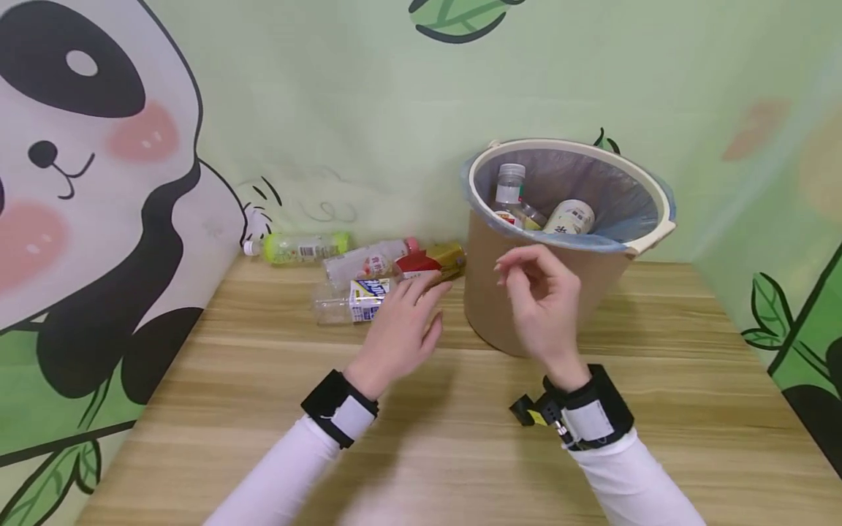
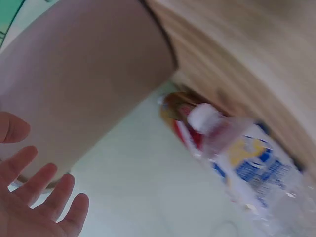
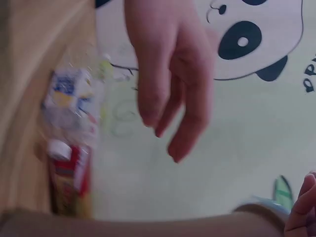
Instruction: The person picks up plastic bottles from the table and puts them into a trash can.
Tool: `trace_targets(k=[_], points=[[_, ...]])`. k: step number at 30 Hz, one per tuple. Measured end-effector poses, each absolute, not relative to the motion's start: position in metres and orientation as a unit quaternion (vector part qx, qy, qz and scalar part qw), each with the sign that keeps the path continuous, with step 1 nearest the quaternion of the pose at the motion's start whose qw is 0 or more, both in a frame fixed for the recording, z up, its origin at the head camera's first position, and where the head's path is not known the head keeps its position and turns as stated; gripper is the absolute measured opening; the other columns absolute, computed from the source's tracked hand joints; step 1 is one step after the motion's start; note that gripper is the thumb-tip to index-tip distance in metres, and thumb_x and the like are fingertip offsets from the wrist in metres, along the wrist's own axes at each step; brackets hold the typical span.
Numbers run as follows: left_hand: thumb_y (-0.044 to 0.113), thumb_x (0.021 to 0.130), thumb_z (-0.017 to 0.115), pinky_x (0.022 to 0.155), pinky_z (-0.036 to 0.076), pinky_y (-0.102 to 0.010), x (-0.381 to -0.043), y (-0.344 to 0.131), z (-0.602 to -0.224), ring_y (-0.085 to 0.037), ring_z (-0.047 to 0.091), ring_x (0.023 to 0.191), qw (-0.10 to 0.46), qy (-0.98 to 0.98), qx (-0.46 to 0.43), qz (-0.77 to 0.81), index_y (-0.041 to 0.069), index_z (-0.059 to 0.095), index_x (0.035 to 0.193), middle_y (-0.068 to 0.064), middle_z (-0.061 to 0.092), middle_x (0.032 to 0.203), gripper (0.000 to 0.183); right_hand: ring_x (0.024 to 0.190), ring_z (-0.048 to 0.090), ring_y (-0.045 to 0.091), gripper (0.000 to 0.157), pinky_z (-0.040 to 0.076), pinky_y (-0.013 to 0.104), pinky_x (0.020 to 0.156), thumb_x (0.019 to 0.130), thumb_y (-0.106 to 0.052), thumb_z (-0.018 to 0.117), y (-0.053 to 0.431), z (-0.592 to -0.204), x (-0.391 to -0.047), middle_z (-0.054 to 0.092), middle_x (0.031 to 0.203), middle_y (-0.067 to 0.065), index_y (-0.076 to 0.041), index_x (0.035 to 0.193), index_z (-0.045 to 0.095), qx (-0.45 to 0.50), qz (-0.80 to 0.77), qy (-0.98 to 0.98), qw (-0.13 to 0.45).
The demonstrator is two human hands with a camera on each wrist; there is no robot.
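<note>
My left hand (image 1: 404,329) hovers with loose fingers over the near end of a clear plastic bottle (image 1: 335,303) with a blue-and-white label. In the left wrist view that bottle's (image 2: 256,163) white cap shows, apart from the fingers (image 2: 44,192). My right hand (image 1: 542,303) is loosely bent before the brown trash bin (image 1: 503,307), holding nothing. Behind the clear bottle lie a pink-capped bottle (image 1: 368,261), a red-and-gold container (image 1: 447,261) and a green bottle (image 1: 299,248). Inside the bin are a clear bottle (image 1: 509,191) and a white container (image 1: 574,215).
A blue liner (image 1: 470,183) hangs over the bin's cream rim (image 1: 647,183). The wooden table (image 1: 421,467) meets a green wall sheet (image 1: 329,95) at the back, with a printed panda (image 1: 131,183) on the left.
</note>
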State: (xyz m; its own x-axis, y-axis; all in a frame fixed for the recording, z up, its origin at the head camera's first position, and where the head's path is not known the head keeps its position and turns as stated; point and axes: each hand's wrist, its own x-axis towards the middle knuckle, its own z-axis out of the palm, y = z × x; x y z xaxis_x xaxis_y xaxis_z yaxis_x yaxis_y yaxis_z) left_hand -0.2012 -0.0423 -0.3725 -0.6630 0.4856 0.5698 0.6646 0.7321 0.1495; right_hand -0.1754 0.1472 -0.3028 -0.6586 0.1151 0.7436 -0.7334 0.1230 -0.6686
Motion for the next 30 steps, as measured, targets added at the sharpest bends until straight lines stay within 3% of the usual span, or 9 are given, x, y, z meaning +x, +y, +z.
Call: trace_targets(k=[7,10,15,19,26,30], points=[[0.017,0.086,0.059,0.099,0.04,-0.052,-0.208,-0.075,-0.39,-0.035,0.046,0.12,0.208,-0.927,-0.286,-0.126,0.01,0.05,0.134,-0.014,0.047,0.138,0.049,0.075,0.06,0.029,0.018,0.052,0.025,0.063,0.087,0.013,0.045,0.13,-0.346,-0.176,0.06,0.091,0.027,0.011,0.099,0.058,0.147,0.699,-0.667,0.212],[0.017,0.084,0.062,0.1,0.039,-0.054,-0.213,-0.091,-0.395,-0.036,0.044,0.121,0.185,-0.94,-0.267,-0.103,0.01,0.048,0.136,-0.016,0.047,0.138,0.054,0.087,0.061,0.031,0.022,0.054,0.029,0.074,0.09,0.008,0.045,0.125,-0.358,-0.176,0.058,0.103,0.023,0.009,0.111,0.053,0.091,0.747,-0.643,0.141],[0.019,0.082,0.066,0.099,0.037,-0.059,-0.223,-0.113,-0.401,-0.039,0.042,0.124,0.161,-0.953,-0.246,-0.074,0.01,0.047,0.138,-0.017,0.044,0.14,0.06,0.099,0.058,0.024,0.033,0.05,0.037,0.092,0.092,0.002,0.042,0.117,-0.372,-0.177,0.055,0.114,0.015,0.008,0.125,0.044,0.015,0.81,-0.583,0.051],[0.021,0.081,0.069,0.099,0.036,-0.059,-0.232,-0.127,-0.406,-0.04,0.041,0.125,0.153,-0.958,-0.236,-0.06,0.009,0.046,0.139,-0.017,0.042,0.143,0.064,0.102,0.058,0.024,0.035,0.048,0.037,0.094,0.092,0.002,0.041,0.11,-0.378,-0.177,0.056,0.115,0.011,0.006,0.127,0.043,-0.012,0.829,-0.558,0.024],[0.024,0.083,0.067,0.101,0.034,-0.059,-0.247,-0.142,-0.412,-0.041,0.04,0.126,0.133,-0.962,-0.233,-0.047,0.012,0.046,0.139,-0.018,0.043,0.142,0.061,0.115,0.049,0.04,0.033,0.042,0.045,0.102,0.092,0.001,0.041,0.105,-0.383,-0.174,0.054,0.116,0.013,0.001,0.124,0.046,-0.014,0.835,-0.55,0.007],[0.027,0.087,0.065,0.102,0.033,-0.06,-0.252,-0.146,-0.416,-0.043,0.039,0.127,0.119,-0.966,-0.226,-0.034,0.016,0.044,0.141,-0.019,0.039,0.144,0.06,0.113,0.049,0.04,0.032,0.044,0.043,0.1,0.092,0.002,0.04,0.101,-0.387,-0.171,0.053,0.116,0.013,0.002,0.124,0.046,-0.009,0.831,-0.557,0.003]])
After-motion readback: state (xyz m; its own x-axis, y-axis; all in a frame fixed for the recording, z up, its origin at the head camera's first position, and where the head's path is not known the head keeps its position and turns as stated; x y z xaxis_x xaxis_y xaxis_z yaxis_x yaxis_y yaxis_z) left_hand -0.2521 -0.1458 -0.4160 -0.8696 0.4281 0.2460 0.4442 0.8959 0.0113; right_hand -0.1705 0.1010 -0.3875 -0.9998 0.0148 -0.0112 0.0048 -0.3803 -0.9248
